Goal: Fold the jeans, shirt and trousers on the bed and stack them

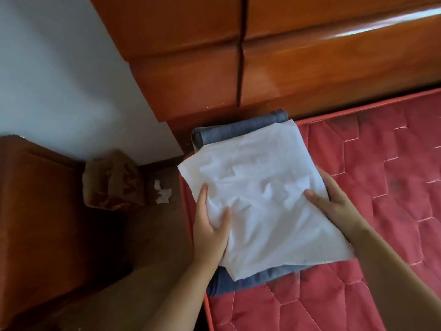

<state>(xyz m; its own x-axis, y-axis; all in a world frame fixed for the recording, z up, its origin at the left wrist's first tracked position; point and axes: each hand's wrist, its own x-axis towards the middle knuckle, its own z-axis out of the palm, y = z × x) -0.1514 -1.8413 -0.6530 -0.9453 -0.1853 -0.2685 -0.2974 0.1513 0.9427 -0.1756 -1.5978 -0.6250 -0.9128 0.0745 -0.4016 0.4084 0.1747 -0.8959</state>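
A folded white shirt (260, 194) lies on top of folded blue jeans (241, 130) at the top left corner of the red quilted mattress (372, 211). The denim shows beyond the shirt's far edge and below its near edge. My left hand (210, 225) grips the shirt's left side, thumb on top and fingers under the cloth. My right hand (334, 201) holds the shirt's right side, thumb on top and fingers curled round the edge. Whether trousers lie in the pile I cannot tell.
A glossy wooden headboard (310, 56) rises behind the pile. Left of the bed are a wooden nightstand (35, 199), a crumpled brown paper bag (112, 180) and white paper scraps (163, 192) on the floor. A pale wall (59, 80) stands beyond.
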